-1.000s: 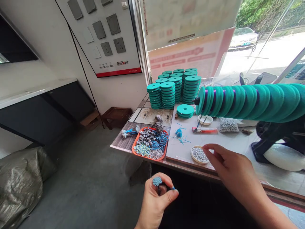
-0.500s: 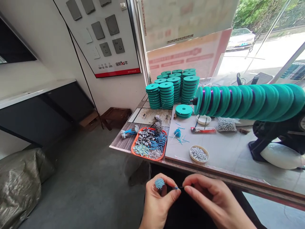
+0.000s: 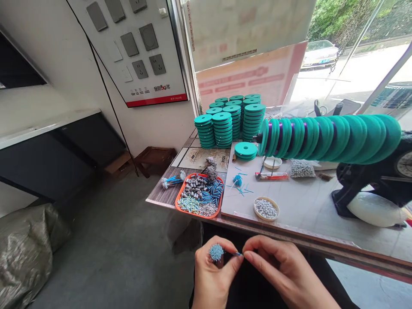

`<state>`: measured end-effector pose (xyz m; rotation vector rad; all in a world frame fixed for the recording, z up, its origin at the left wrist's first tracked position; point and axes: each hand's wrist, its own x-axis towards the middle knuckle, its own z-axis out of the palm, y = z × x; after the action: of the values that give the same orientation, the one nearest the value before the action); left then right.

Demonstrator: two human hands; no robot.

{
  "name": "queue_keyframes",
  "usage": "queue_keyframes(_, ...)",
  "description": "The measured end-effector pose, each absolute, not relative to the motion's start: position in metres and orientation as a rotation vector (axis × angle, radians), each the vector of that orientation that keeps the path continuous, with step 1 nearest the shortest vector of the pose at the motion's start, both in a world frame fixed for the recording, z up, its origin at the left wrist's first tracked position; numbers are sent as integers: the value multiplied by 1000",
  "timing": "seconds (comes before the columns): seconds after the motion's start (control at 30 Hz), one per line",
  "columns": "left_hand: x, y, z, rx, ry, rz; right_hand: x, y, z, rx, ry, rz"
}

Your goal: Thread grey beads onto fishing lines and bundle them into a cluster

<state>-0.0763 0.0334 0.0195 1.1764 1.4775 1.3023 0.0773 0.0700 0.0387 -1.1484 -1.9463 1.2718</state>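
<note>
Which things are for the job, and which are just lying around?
In the job:
bundle with pale blue ends, in the left hand
small blue piece, pinched there, right hand close by
grey beads in the dish, probably

Seemingly lying about:
wooden stool
crumpled sack

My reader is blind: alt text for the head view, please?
A left hand holds a round blue bundle and pinches a tiny blue piece, the right hand close beside it. On a brown-edged table: an orange plastic tray of small parts, a round cream dish of grey beads, stacked green discs.
</note>
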Motion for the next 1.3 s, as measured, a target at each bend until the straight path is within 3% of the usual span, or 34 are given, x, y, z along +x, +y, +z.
queue_keyframes(1.3, -75, 32, 23, 1336, 1562, 1322, 78, 70, 41, -1147, -1953, 1268)
